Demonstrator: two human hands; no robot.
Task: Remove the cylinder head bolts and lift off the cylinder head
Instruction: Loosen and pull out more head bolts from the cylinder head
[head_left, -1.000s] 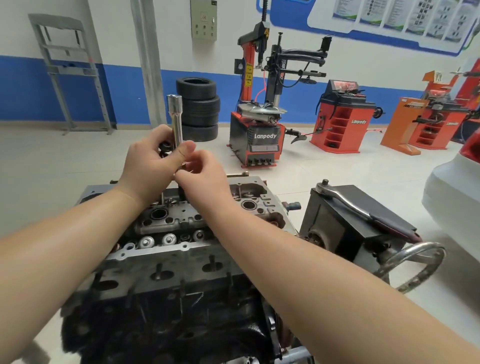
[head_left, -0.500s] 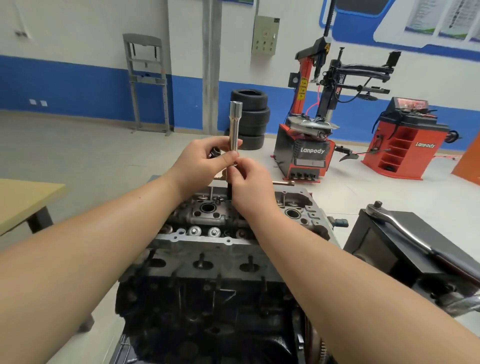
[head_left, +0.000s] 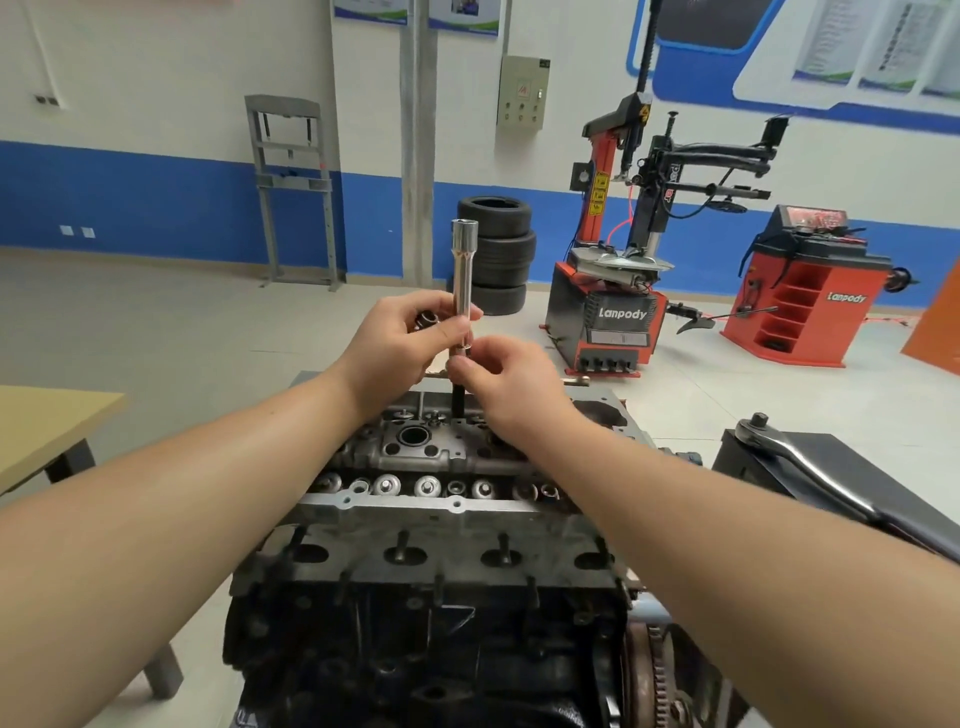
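Cylinder head (head_left: 441, 457) is sitting on top of the engine block (head_left: 426, 623), centre of view, valve gear exposed along its near edge. A dark bolt (head_left: 459, 400) is standing upright out of the head near its far edge, its top running into a long chrome socket (head_left: 460, 270) that is pointing straight up, open end at the top.

Left hand (head_left: 400, 345) is gripping the lower part of the socket – fingers curled round it – and is also holding a small dark round part (head_left: 427, 319) against the palm; cannot tell what that is. Right hand (head_left: 511, 376) is pinching the join where socket meets bolt, thumb and fingertips closed on it. Both forearms are reaching in over the block.

Right of the engine, a black stand (head_left: 852, 483) is carrying a ratchet handle (head_left: 810, 467) lying diagonally across its top, drive head at the far left corner. At the left edge of view, a corner of a wooden table (head_left: 47, 426).

Further out on the workshop floor – a stack of tyres (head_left: 501, 254) behind the socket, a red-black Lanpody tyre changer (head_left: 618, 301), a red wheel balancer (head_left: 800, 291), a grey metal frame (head_left: 291, 187) against the blue-and-white wall.
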